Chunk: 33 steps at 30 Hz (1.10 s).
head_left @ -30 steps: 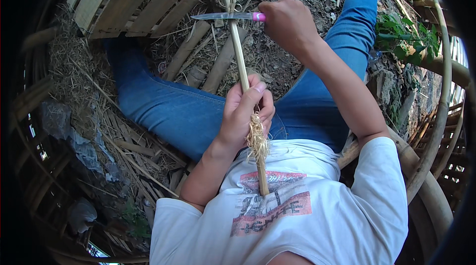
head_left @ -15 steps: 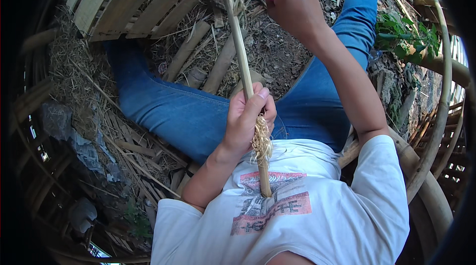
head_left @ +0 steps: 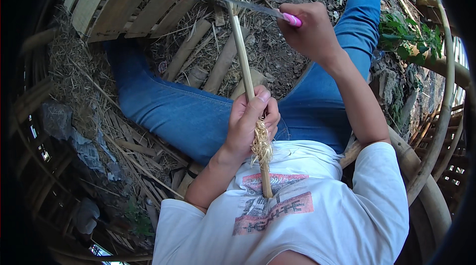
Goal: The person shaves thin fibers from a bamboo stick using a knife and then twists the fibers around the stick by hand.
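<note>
My left hand (head_left: pixel 251 120) is wrapped round a long, pale wooden stick (head_left: pixel 242 56) near its lower part. The stick's near end rests against my white shirt. Just below that hand, a bunch of curled shavings (head_left: pixel 261 145) clings to the wood. My right hand (head_left: pixel 311 32) grips the pink handle of a knife (head_left: pixel 258 8). Its blade points left, with the tip at the stick's far part, where loose slivers stand out. I cannot tell whether the blade touches the wood there.
Slatted wood panel (head_left: pixel 129 2) leans at the upper left. Cut bamboo pieces (head_left: pixel 187 49) lie on the littered ground between my jeans-clad legs (head_left: pixel 173 111). Green leaves (head_left: pixel 406 37) and curved bamboo poles (head_left: pixel 441 116) stand at the right. Crumpled plastic (head_left: pixel 87 148) lies at the left.
My right hand has moved right and toward me with the knife, and the blade tip now sits nearer the stick. My left hand keeps its hold, almost unmoved.
</note>
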Available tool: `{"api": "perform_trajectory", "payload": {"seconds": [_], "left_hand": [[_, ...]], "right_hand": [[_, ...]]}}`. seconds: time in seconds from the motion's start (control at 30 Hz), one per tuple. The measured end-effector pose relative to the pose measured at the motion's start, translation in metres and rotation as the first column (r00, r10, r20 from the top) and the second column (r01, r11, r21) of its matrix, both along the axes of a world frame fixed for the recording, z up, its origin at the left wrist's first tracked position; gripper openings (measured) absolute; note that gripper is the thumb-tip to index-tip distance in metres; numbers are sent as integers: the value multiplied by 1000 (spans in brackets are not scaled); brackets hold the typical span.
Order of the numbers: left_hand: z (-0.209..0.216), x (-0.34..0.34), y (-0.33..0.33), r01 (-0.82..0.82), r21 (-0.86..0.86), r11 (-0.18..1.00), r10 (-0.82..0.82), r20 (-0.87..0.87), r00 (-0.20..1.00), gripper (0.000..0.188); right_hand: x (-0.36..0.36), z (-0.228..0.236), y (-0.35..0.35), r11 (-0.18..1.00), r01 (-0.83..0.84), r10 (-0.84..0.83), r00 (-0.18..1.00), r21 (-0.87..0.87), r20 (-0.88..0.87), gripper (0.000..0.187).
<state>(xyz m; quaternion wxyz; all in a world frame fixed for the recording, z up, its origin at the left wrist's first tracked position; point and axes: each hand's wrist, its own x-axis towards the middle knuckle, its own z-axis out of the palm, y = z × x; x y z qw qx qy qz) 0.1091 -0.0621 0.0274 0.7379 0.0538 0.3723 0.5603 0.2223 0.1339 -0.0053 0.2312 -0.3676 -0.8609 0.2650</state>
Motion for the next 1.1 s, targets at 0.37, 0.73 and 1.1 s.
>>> {"api": "perform_trajectory", "payload": {"seconds": [0.37,0.73,1.1], "left_hand": [[-1,-7,1,19,21,1000,-19,45,999,33],[-2,0,-1,-10,11,1000,8,171,985,33],[-6,4,-2,-26,24,999,22,143,989,32]], "right_hand": [[-27,-31,23,988,-13,-18,980,156,199,7],[-33,-61,28,880,79,-46,996,469,-81,18],[-31,-67,17,907,36,-43,999,420,8,15]]}}
